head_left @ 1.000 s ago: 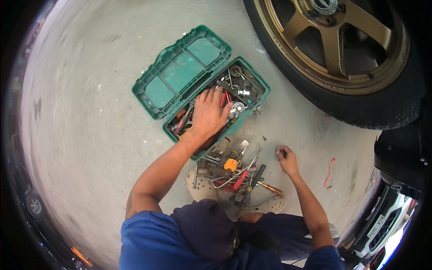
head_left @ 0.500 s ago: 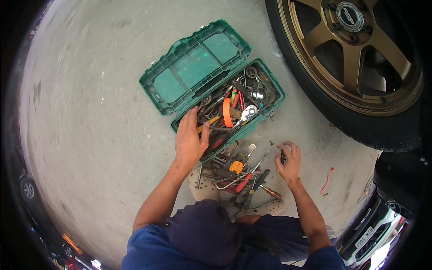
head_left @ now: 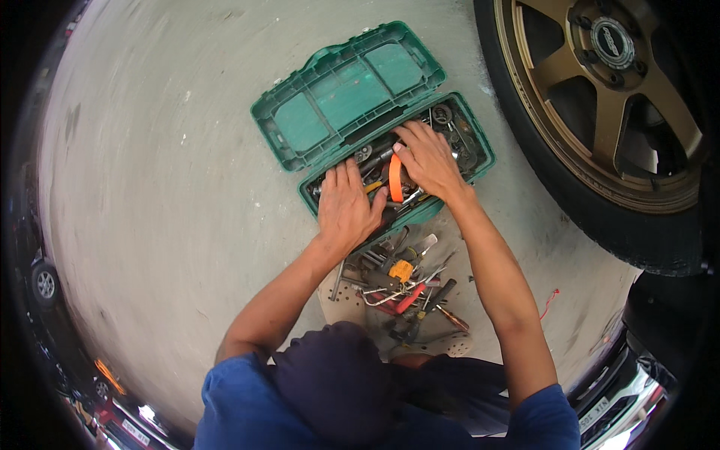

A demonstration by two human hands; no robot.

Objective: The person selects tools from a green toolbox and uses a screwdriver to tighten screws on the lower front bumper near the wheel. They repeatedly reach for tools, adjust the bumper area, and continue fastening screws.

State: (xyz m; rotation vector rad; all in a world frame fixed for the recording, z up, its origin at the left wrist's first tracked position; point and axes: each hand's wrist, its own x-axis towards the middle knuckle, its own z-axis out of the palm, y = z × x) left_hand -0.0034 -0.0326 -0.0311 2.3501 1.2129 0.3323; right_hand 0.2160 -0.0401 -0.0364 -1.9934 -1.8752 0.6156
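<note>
- Both hands have shifted into the box since half a second ago: the right hand (head_left: 429, 159), which was down over the loose pile, now lies flat in the tray, and the left hand (head_left: 346, 206) has slid up onto the tray's near-left end.
- Green ribbed plastic toolbox (head_left: 360, 112) sits open on the rough grey concrete floor (head_left: 165, 195), lid flopped back toward the far side, tray toward the person.
- Left hand is spread open, palm down, on the metal bits at the tray's near edge. Can't tell if it's pinching anything underneath.
- Right hand is also open, fingers splayed over the tray's middle, gripping nothing I can see.
- Between the two hands lies a bright orange plastic-handled tool (head_left: 395, 178), touching neither for sure.
- Loose pile of hand tools (head_left: 401, 285), steel shafts with red and yellow grips, lies on the floor just beside the tray's near edge.
- Bronze spoked alloy wheel (head_left: 600, 97) in a black rubber tyre stands off the box's right end.
</note>
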